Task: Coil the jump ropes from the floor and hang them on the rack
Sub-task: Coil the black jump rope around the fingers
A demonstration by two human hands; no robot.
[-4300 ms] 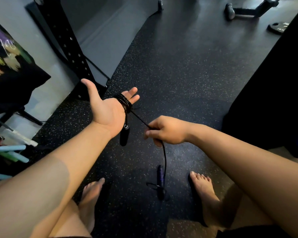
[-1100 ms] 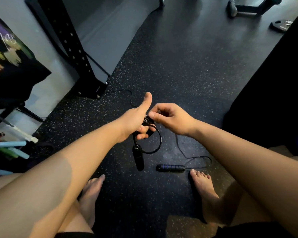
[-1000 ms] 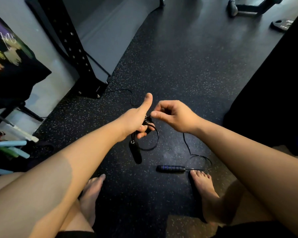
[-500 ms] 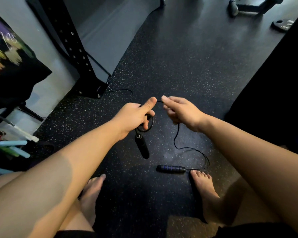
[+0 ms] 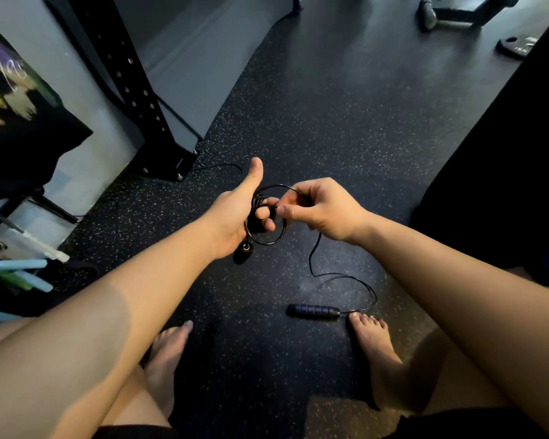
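Black rubber floor flecked with pale specks fills the dim room, glossier toward the far end. A black perforated steel upright stands bolted at the left beside a grey wall; a weight plate lies far right

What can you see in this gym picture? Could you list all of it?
jump rope coil: one, black, looped in the left hand
hanging handle: one, black, dangling below the left hand
loose cord: one, black, trailing from the right hand to the floor
floor handle: one, black with blue rings, lying by the right foot
rack upright: one, black with holes, upper left
weight plate: one, dark, upper right
floor: one, black speckled
foam sticks: several, light blue and green, left edge
left hand: one, thumb up, holding the coil
right hand: one, pinching the cord
feet: two, bare, bottom
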